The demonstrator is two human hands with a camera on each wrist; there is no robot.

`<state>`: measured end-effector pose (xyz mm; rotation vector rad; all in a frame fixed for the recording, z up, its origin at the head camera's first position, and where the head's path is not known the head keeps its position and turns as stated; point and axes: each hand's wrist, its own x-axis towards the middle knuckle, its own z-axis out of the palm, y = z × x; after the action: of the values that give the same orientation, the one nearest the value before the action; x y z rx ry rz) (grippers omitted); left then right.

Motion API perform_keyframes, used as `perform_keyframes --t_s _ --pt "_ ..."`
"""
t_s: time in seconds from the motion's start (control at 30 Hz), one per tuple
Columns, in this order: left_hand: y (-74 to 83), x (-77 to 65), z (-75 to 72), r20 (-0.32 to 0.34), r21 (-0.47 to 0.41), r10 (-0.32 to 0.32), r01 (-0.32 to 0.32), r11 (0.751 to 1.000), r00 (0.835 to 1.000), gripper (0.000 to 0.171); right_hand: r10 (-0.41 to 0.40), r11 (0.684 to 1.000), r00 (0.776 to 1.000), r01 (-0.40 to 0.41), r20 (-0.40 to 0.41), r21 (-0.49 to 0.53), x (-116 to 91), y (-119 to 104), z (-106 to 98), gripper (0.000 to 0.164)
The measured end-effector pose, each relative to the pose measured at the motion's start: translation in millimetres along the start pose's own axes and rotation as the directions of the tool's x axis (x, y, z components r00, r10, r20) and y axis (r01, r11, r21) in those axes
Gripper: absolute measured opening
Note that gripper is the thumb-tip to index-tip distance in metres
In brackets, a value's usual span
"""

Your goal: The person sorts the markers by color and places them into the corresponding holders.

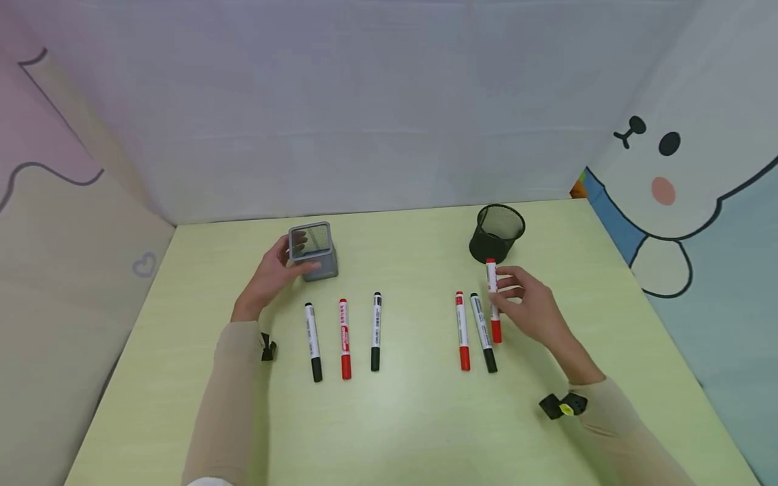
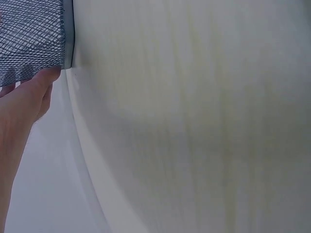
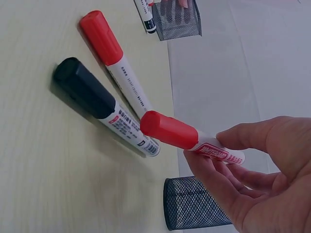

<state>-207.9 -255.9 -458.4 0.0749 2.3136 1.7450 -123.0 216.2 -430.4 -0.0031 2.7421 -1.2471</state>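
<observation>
My left hand [image 1: 267, 280] grips a grey square mesh pen holder [image 1: 325, 266] at the back left of the table, thumb along its near side and fingers around its left and far side. In the left wrist view the mesh wall [image 2: 34, 39] fills the top left corner. My right hand [image 1: 535, 309] pinches a red-capped whiteboard marker [image 3: 175, 132] between thumb and fingers, cap toward me, raised off the table. Just left of it lie a black-capped marker [image 1: 482, 324] and another red-capped marker [image 1: 462, 325]. A black round mesh pen holder [image 1: 488, 244] stands just beyond the held marker.
In front of the grey holder lie three spaced markers: a black-capped one [image 1: 313, 337] at left, a red-capped one [image 1: 344, 334] in the middle and another black-capped one [image 1: 376, 327] at right. The pale table [image 1: 413, 418] ends at a hanging white cloth [image 1: 389, 121].
</observation>
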Motion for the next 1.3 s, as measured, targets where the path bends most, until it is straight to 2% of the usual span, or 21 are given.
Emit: perform_keyframes --t_s 0.1,0.33,0.53,0.7,1.0,1.17,1.3 --pt "1.3 0.0 0.2 0.003 0.001 0.008 -0.008 1.0 1.0 0.088 -0.023 0.999 1.0 0.023 -0.002 0.026 2.3 -4.2 1.4 0.051" --pt "-19.6 9.6 -3.1 -0.02 0.018 0.02 -0.02 1.0 1.0 0.092 -0.071 0.993 0.997 0.071 0.002 0.098 11.5 -16.6 7.7 0.048" --pt "-24.7 10.3 -4.2 -0.027 0.028 0.031 -0.03 0.999 0.999 0.095 -0.109 0.981 0.994 0.107 0.001 0.163 19.8 -29.1 11.9 0.048" --pt "-19.7 8.9 -3.0 -0.015 0.007 0.022 -0.022 1.0 1.0 0.094 -0.143 0.966 0.99 0.143 -0.013 0.216 28.6 -39.5 14.1 0.049" --pt "3.7 -2.2 0.2 -0.002 -0.03 0.004 -0.005 1.0 1.0 0.089 -0.168 0.949 0.986 0.165 -0.012 0.27 43.5 -56.9 21.1 0.048" --pt "5.4 -3.3 1.0 0.0 -0.041 0.014 -0.014 0.999 1.0 0.088 -0.16 0.948 0.987 0.159 -0.018 0.274 50.7 -64.6 24.9 0.048" --pt "3.1 -1.9 1.4 -0.001 -0.039 0.019 -0.019 0.999 1.0 0.088 -0.16 0.936 0.987 0.155 -0.011 0.317 55.2 -70.1 29.0 0.048"
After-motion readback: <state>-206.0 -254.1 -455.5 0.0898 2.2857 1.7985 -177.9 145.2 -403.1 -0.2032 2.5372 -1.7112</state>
